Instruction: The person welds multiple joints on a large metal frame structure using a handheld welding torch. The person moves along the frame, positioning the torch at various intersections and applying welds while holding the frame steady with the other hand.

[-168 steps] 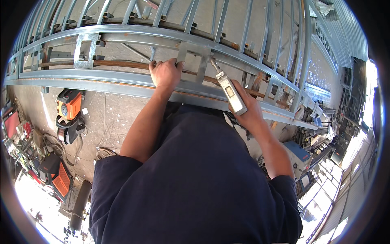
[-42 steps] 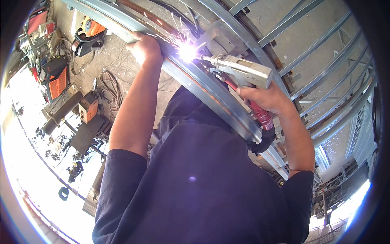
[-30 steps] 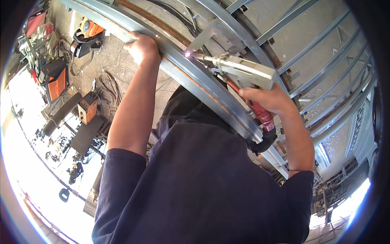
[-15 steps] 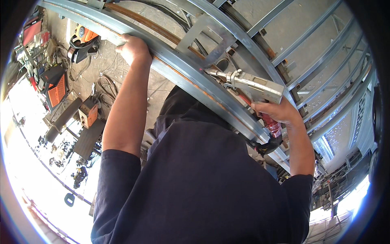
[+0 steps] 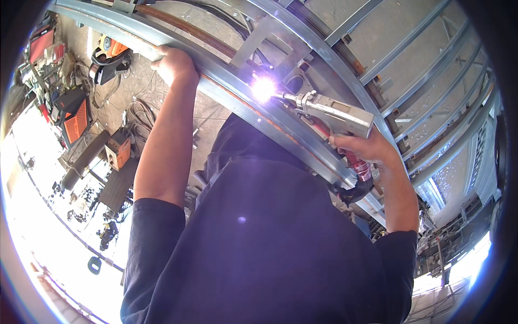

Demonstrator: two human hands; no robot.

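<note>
While a bright arc (image 5: 264,89) burns on the long steel rail (image 5: 224,75), near the foot of the flat metal bracket (image 5: 252,42), the welding at this spot seems under way and not complete. Because the glare covers the seam, I cannot tell how much is joined, nor which joints of the wider frame (image 5: 337,65) are finished. The right grip (image 5: 359,147) is closed around the welding torch (image 5: 340,112), whose nozzle points toward the upper left. The rail passes below and left of this grip, and directly under the left grip (image 5: 177,66), whose finger closure I cannot judge.
</note>
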